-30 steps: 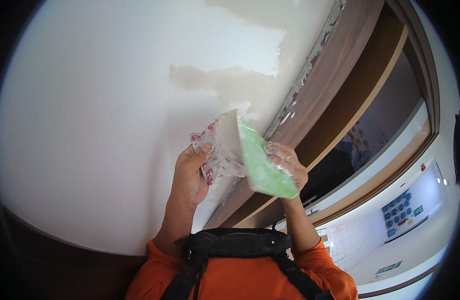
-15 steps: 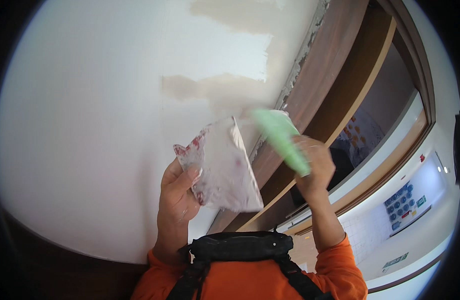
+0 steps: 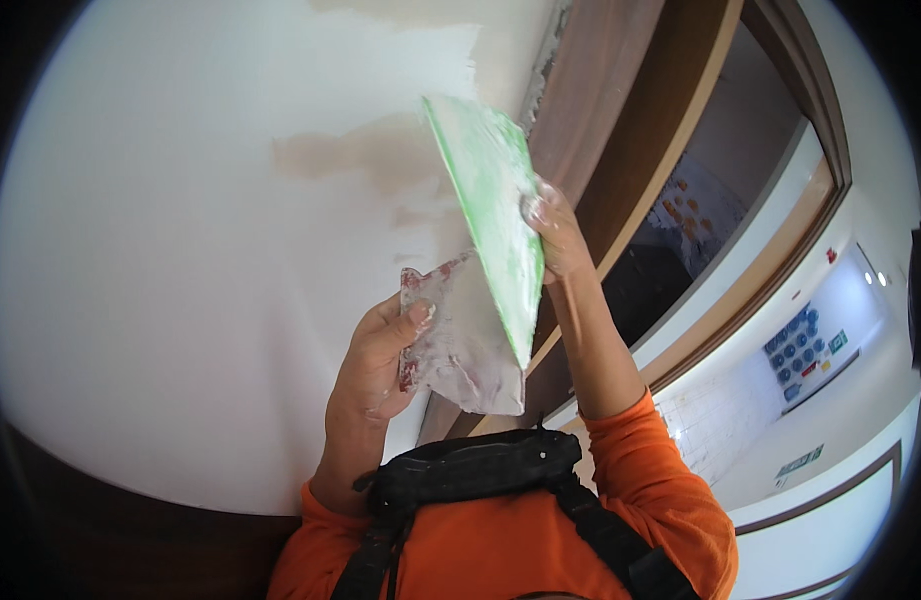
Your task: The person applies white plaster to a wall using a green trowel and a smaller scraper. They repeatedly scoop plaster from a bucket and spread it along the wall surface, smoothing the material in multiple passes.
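Observation:
My left hand [image 3: 383, 350] grips the edge of a plaster-smeared plate [image 3: 471, 370] with red showing at its corners, the thumb lying on its face. In my right hand [image 3: 559, 230] is a green putty spreader [image 3: 496, 215] coated with white plaster, tilted with its long straight edge toward the left. The spreader's lower end overlaps the plate's right side; whether they touch, I cannot tell. White paste covers the right thumb. Beyond both tools stands the white wall [image 3: 161, 250], with a brownish unpainted patch [image 3: 351, 155] near the spreader.
A wooden frame [image 3: 671, 130] with a rough, broken plaster edge [image 3: 546, 60] runs along the wall's right side. Farther right, a tiled passage [image 3: 711, 425] holds several blue water bottles [image 3: 796, 345]. A black strapped pouch [image 3: 476, 467] sits across my chest.
The spreader has swung up and left, turning its plaster-coated face into view and overlapping the plate. The left hand and plate have shifted slightly right in view.

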Action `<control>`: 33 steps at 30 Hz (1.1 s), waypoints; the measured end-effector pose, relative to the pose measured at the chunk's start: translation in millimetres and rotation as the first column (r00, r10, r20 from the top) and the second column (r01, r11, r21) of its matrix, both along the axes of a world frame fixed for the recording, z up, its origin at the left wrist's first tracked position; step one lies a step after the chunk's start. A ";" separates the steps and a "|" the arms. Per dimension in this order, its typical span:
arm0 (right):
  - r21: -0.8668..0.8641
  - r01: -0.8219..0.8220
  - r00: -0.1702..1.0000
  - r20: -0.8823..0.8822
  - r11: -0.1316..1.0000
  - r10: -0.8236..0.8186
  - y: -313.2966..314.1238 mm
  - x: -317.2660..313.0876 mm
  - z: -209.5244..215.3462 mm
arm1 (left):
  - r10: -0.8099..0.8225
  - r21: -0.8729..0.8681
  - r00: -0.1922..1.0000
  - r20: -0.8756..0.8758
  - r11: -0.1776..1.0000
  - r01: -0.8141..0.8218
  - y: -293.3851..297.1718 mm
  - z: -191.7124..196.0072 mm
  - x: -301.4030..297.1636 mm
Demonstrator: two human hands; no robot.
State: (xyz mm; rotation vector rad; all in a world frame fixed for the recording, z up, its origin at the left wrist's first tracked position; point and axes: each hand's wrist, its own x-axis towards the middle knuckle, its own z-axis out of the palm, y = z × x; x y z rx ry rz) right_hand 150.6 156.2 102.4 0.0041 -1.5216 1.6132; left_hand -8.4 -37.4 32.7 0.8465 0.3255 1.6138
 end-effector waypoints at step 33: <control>-0.342 0.191 0.981 0.086 0.920 -0.171 -132.4 11.1 33.6 | 0.977 0.792 -0.144 -0.156 0.036 -0.610 13.0 -2.1 -29.4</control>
